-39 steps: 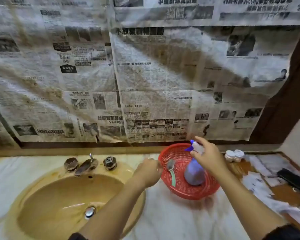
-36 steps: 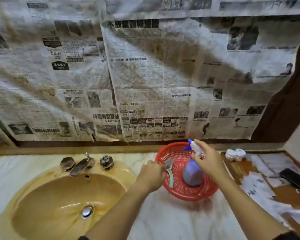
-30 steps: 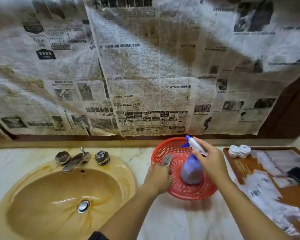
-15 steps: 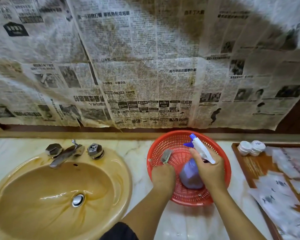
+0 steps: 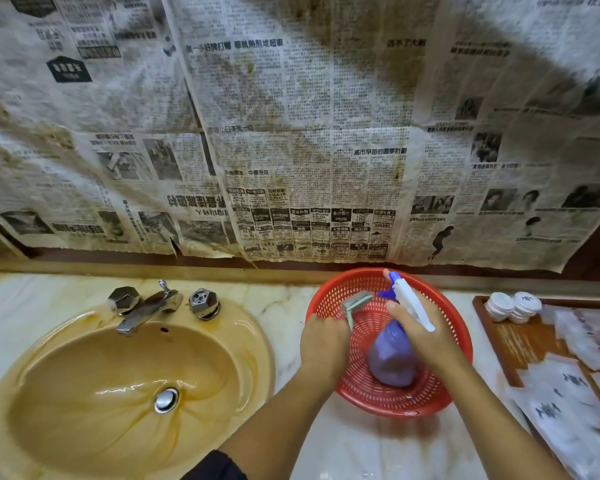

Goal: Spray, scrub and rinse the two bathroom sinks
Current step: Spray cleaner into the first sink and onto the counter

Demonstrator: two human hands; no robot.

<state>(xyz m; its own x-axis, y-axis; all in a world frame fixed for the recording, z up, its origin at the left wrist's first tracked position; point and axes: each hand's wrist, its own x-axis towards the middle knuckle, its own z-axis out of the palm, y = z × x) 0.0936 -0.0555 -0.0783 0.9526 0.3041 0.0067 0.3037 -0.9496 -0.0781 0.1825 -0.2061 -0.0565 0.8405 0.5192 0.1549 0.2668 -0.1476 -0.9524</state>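
Both hands are in the round red plastic mesh basket (image 5: 329, 299), which stands on the pale marble worktop (image 5: 361, 452) at about three o'clock from the oval yellow-tan ceramic sink (image 5: 84, 427), just beside its rim.

The right hand (image 5: 426, 337) is wrapped round the neck of the lilac plastic spray bottle with a white-and-blue trigger head (image 5: 390, 362); the forefinger lies along the head towards the nozzle, which points to about eleven o'clock. The bottle leans, and its rounded base seems to rest on the basket floor, though contact is hard to confirm. The left hand (image 5: 323, 344) is clenched round the pale green handle of a small scrubbing brush with a grey head (image 5: 357, 301); the head sticks up past the knuckles towards one o'clock.

As a judgement, this is the gathering step: tools are being taken up and nothing has been sprayed yet. The sink bowl shows brownish streaks running to the chrome drain plug (image 5: 166, 400), and no foam or running water shows under the chrome tap with two faceted knobs (image 5: 146, 308).

The next move calls for lifting both tools over the basket wall, carrying them towards nine o'clock above the bowl, turning the nozzle downward and working the trigger. The brush hand should stay out of the spray path. Only a sliver at the far left edge hints at the second sink; I cannot tell its condition.
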